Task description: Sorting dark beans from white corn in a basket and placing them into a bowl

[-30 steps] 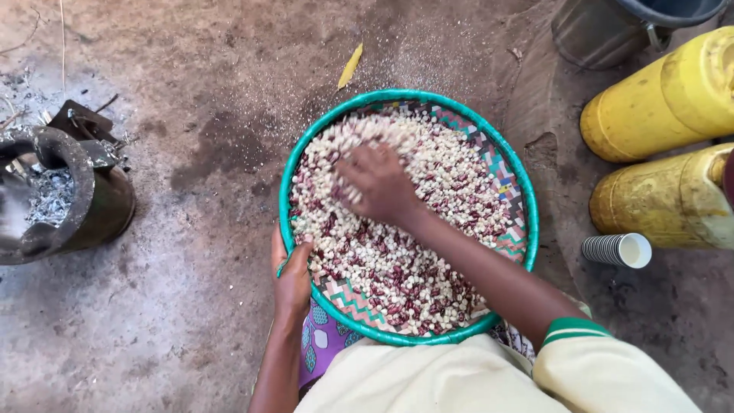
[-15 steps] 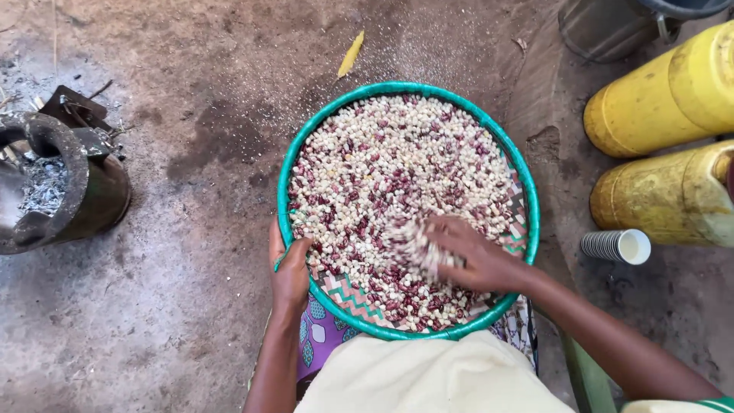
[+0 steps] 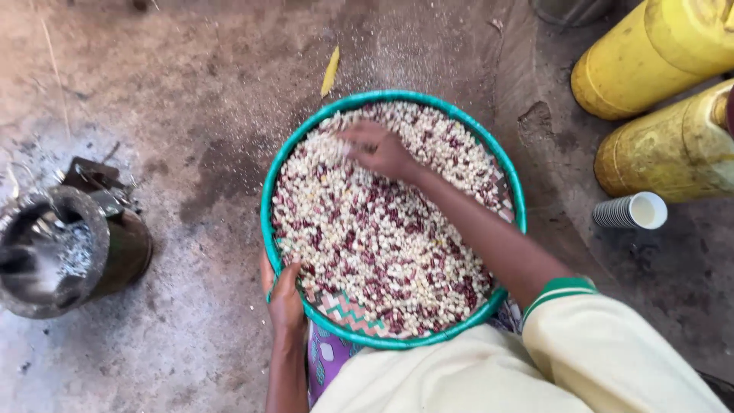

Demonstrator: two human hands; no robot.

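A round woven tray with a teal rim (image 3: 269, 200) rests on my lap, filled with mixed white maize kernels and dark red beans (image 3: 382, 252). My left hand (image 3: 284, 300) grips the tray's near left rim. My right hand (image 3: 378, 149) lies palm down on the grains at the far side of the tray, fingers spread among them, holding nothing that I can see. A cream sleeve with a green cuff (image 3: 566, 289) covers my right forearm.
A charcoal stove (image 3: 65, 256) with grey ash stands on the dirt floor to the left. Two yellow jerrycans (image 3: 657, 53) lie at the right, with a white ribbed cup (image 3: 631, 211) beside them. A yellow leaf (image 3: 330, 70) lies beyond the tray.
My right hand swept from the far middle of the tray to the near right side, then back up to the far edge. The left hand stayed on the rim.
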